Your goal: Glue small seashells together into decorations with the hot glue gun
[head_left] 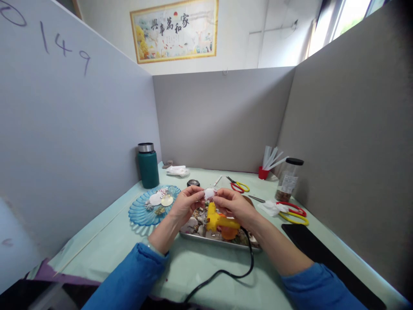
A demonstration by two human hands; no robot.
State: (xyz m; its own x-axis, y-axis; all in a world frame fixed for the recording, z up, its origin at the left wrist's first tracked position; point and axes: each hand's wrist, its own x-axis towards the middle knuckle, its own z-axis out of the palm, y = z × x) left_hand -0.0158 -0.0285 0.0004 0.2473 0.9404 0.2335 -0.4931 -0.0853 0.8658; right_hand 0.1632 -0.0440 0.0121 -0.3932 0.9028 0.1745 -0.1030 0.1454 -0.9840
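Observation:
Between both hands, above a metal tray (209, 239), is a small white shell (211, 194) with dark red streaks along its lower right edge. My left hand (190, 200) pinches its left side with thumb and fingers. The fingers of my right hand (235, 204) grip it from the right. Just below them a yellow glue gun (222, 221) lies across the tray, its black cord (222, 271) running toward the table's front edge. Shells and small stones (193, 224) fill the tray, and part of an orange piece (229, 233) shows under the gun.
A blue scalloped plate (137, 211) with shells and trinkets sits left, near a green bottle (148, 168). Scissors (238, 186) lie behind the tray; a second pair (295, 214) is at right. Farther right stand a red cup of glue sticks (263, 173), a jar (288, 181) and a black slab (325, 258).

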